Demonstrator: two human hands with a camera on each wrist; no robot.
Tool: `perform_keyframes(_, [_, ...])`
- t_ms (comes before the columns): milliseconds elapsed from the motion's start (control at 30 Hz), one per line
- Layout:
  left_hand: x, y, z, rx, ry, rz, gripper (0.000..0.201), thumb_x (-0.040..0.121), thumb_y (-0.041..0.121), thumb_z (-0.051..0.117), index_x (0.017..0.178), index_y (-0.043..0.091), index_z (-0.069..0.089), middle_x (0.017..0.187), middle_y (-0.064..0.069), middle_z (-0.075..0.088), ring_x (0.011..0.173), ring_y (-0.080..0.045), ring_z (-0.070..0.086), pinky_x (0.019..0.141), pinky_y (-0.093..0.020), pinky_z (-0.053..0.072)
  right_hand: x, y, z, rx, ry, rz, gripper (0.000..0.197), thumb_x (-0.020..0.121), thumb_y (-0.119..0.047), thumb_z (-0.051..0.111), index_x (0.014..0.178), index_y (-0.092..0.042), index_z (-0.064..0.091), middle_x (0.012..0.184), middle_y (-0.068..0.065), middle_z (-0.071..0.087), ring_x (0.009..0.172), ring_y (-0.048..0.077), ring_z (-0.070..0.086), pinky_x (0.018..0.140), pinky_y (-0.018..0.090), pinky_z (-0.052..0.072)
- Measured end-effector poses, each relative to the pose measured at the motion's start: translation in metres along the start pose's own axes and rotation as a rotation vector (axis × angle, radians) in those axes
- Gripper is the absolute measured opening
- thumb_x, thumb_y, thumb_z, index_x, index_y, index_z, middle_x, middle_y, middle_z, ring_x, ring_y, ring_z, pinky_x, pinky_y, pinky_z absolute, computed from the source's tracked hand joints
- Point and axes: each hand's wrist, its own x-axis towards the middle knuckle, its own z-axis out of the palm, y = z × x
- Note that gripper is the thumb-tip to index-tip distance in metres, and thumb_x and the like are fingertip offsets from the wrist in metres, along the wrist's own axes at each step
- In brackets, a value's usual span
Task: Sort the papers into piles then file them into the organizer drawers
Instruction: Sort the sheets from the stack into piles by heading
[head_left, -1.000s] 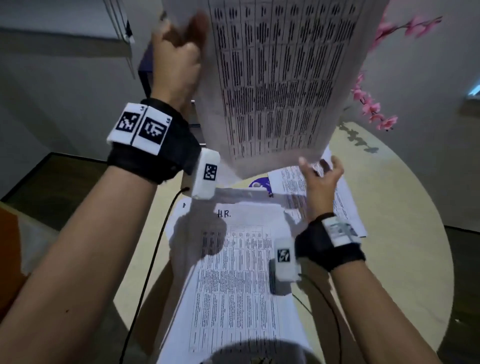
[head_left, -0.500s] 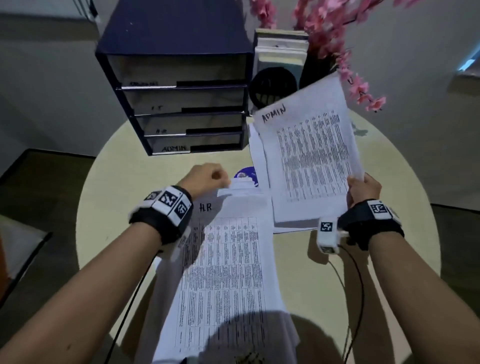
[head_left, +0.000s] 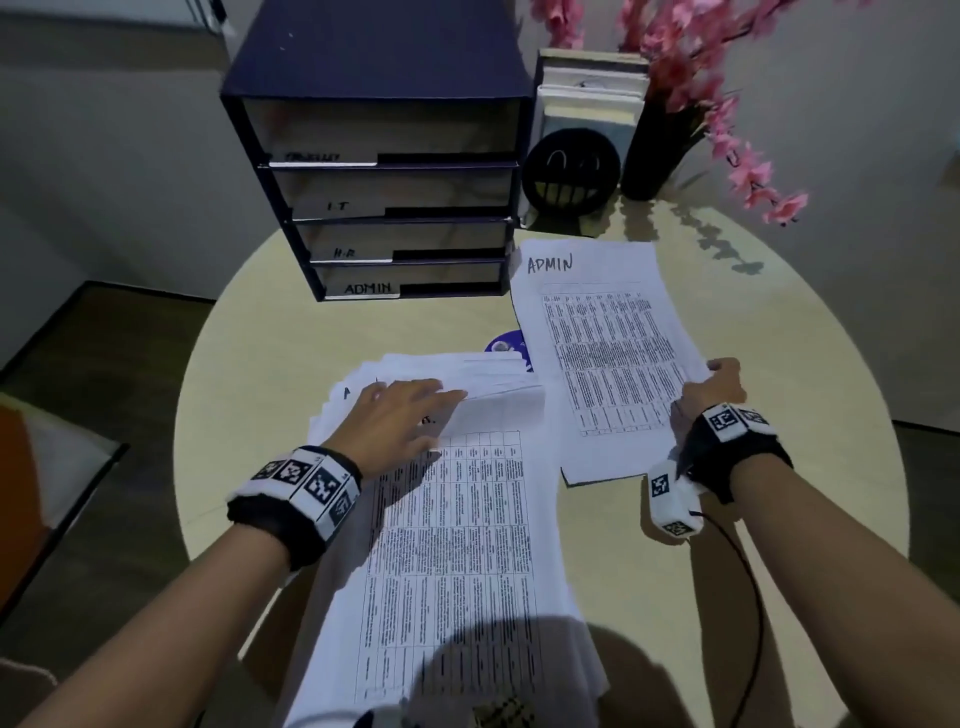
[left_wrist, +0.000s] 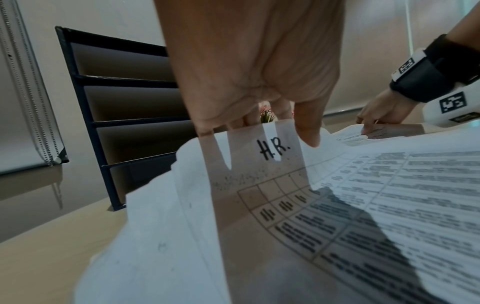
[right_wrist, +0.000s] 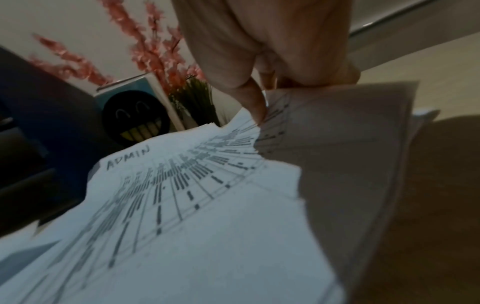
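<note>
A thick stack of printed sheets (head_left: 457, 545) lies in front of me; its top sheet is marked HR (left_wrist: 272, 150). My left hand (head_left: 400, 421) lies flat on the far end of this stack, fingers straight. To the right, a sheet marked ADMIN (head_left: 602, 353) lies on the round table (head_left: 291, 332). My right hand (head_left: 711, 384) pinches that sheet's right edge between thumb and fingers (right_wrist: 255, 102). The dark organizer (head_left: 384, 156) stands at the back with several drawers, the lower ones labelled IT, HR and ADMIN (head_left: 366, 287).
A black smiley-face disc (head_left: 571, 171) leans against upright books (head_left: 592, 88) right of the organizer. A dark vase (head_left: 654, 145) with pink blossoms (head_left: 748, 171) stands at the back right. A small blue object (head_left: 506, 345) peeks out between the two paper piles.
The ADMIN sheet came down from in front of the camera onto the table at the right. My left hand let go of it and dropped onto the HR stack.
</note>
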Motion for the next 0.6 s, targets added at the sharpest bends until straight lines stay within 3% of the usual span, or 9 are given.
perform_keyframes(67, [-0.002,-0.001,0.003,0.008,0.046,0.025,0.061,0.092,0.028,0.049,0.144,0.036,0.017,0.155,0.003,0.021,0.139,-0.02,0.026,0.113,-0.041,0.016,-0.002,0.001,0.004,-0.027,0.034,-0.012,0.042,0.088,0.006,0.047,0.128,0.002,0.033,0.12,0.03,0.053,0.089,0.036,0.054,0.058,0.033,0.036])
perform_keyframes(133, [-0.006,-0.002,0.006,0.001,0.08,0.041,0.062,0.091,0.028,0.051,0.144,0.036,0.019,0.155,0.001,0.02,0.14,-0.021,0.024,0.113,-0.045,0.015,-0.002,-0.003,0.004,-0.016,0.035,0.001,0.044,0.087,0.008,0.048,0.128,0.002,0.033,0.122,0.031,0.051,0.089,0.031,0.05,0.062,0.036,0.038])
perform_keyframes(200, [-0.01,-0.002,0.007,0.0,0.091,0.043,0.061,0.091,0.026,0.051,0.143,0.035,0.022,0.155,0.001,0.019,0.141,-0.021,0.023,0.114,-0.045,0.014,-0.005,-0.012,0.002,-0.037,0.062,0.021,0.05,0.085,0.007,0.052,0.13,-0.001,0.034,0.131,0.027,0.043,0.106,0.036,0.049,0.08,0.045,0.042])
perform_keyframes(267, [-0.013,-0.001,0.007,-0.021,0.12,0.043,0.056,0.091,0.024,0.052,0.142,0.032,0.03,0.154,-0.001,0.022,0.14,-0.02,0.024,0.113,-0.043,0.015,-0.018,-0.028,0.0,-0.136,0.13,-0.04,0.054,0.084,0.002,0.057,0.132,-0.01,0.036,0.14,0.018,0.034,0.125,0.036,0.037,0.098,0.05,0.034])
perform_keyframes(333, [-0.014,-0.003,0.007,-0.064,0.172,0.054,0.044,0.09,0.021,0.054,0.133,0.024,0.046,0.151,-0.004,0.031,0.139,-0.021,0.03,0.112,-0.041,0.018,-0.044,-0.047,0.006,-0.147,0.109,-0.233,0.048,0.087,-0.007,0.059,0.131,-0.014,0.041,0.142,0.012,0.034,0.129,0.031,0.034,0.105,0.047,0.027])
perform_keyframes(367, [-0.015,-0.003,0.007,-0.068,0.191,0.056,0.038,0.089,0.021,0.054,0.127,0.02,0.053,0.149,-0.005,0.035,0.138,-0.021,0.032,0.111,-0.041,0.018,-0.062,-0.055,0.012,-0.117,0.022,-0.373,0.045,0.087,-0.012,0.06,0.129,-0.013,0.045,0.141,0.011,0.037,0.127,0.03,0.038,0.107,0.044,0.027])
perform_keyframes(433, [-0.015,-0.002,0.008,-0.079,0.221,0.058,0.032,0.088,0.026,0.051,0.115,0.014,0.062,0.144,-0.005,0.042,0.138,-0.022,0.033,0.111,-0.04,0.02,-0.108,-0.066,0.028,-0.054,-0.306,-0.655,0.045,0.087,-0.019,0.061,0.13,-0.015,0.047,0.138,0.007,0.045,0.126,0.025,0.042,0.11,0.042,0.027])
perform_keyframes(500, [-0.015,-0.001,0.01,-0.088,0.249,0.053,0.039,0.084,0.031,0.044,0.11,0.012,0.065,0.143,-0.004,0.046,0.14,-0.023,0.029,0.111,-0.041,0.02,-0.147,-0.069,0.049,-0.263,-0.564,-0.851,0.047,0.087,-0.023,0.061,0.132,-0.022,0.046,0.137,0.0,0.048,0.13,0.019,0.038,0.114,0.043,0.017])
perform_keyframes(600, [-0.019,-0.006,0.011,-0.036,0.189,0.001,0.043,0.087,0.041,0.038,0.115,0.017,0.061,0.143,0.001,0.046,0.138,-0.017,0.033,0.108,-0.035,0.019,-0.167,-0.065,0.079,-0.619,-0.493,-1.043,0.024,0.091,-0.016,0.049,0.113,-0.018,0.059,0.12,0.001,0.059,0.123,0.02,0.044,0.111,0.044,0.014])
